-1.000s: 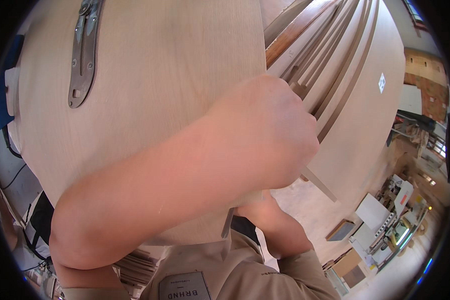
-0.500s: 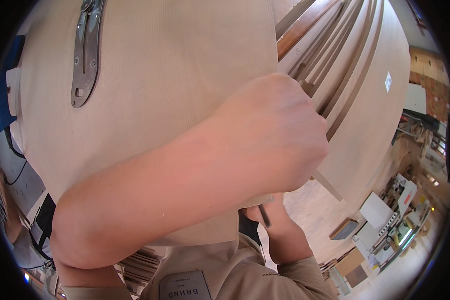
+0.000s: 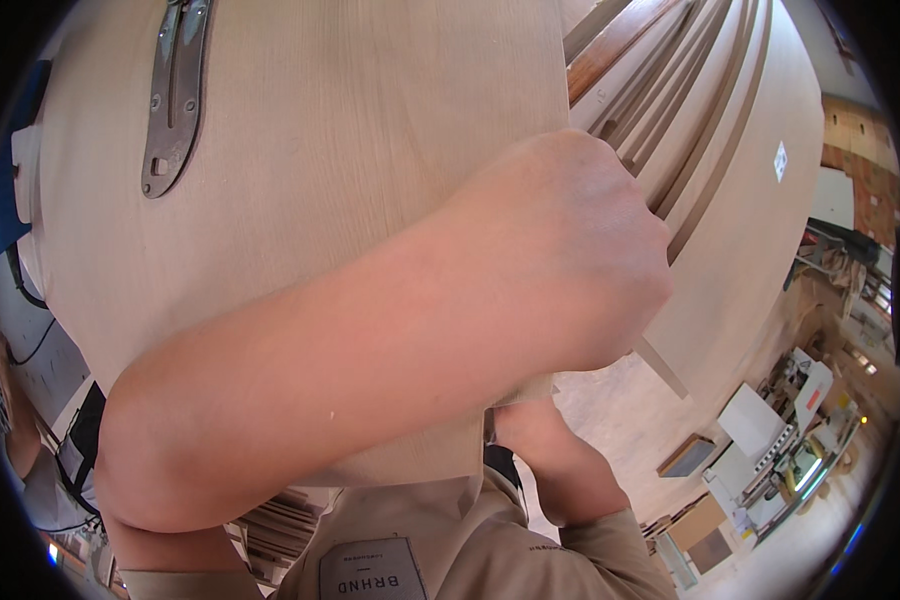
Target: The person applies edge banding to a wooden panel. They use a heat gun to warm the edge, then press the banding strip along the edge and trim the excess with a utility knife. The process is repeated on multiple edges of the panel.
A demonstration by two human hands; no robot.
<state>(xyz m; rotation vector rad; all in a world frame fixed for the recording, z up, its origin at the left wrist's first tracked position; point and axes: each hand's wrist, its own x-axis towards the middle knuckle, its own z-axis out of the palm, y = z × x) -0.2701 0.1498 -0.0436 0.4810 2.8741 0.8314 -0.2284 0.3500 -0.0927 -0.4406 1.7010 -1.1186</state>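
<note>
A broad pale wooden panel (image 3: pixel 300 180) spreads under my arms, with a slotted grey metal fitting (image 3: pixel 177 120) on its upper left. My left forearm crosses the panel, and my left hand (image 3: pixel 595 250) is closed in a fist at its right edge. The back of the hand hides its fingers and whatever they grip. Lower down, my right hand (image 3: pixel 525 425) is bent in by the panel's near right corner, its fingers curled and mostly hidden. A small dark sliver (image 3: pixel 490 426) shows beside those fingers, too little to name.
Several long wooden boards (image 3: pixel 710 130) lean beyond the panel's right edge. A thin wooden strip (image 3: pixel 662 368) juts out below my left fist. On the floor at right lies a dark wood-edged block (image 3: pixel 686 455), near white panels (image 3: pixel 755 420). Something blue (image 3: pixel 5 215) stands at far left.
My left fist has moved slightly up and to the right. The dark bar that stuck out by my right hand has turned or slipped mostly out of sight.
</note>
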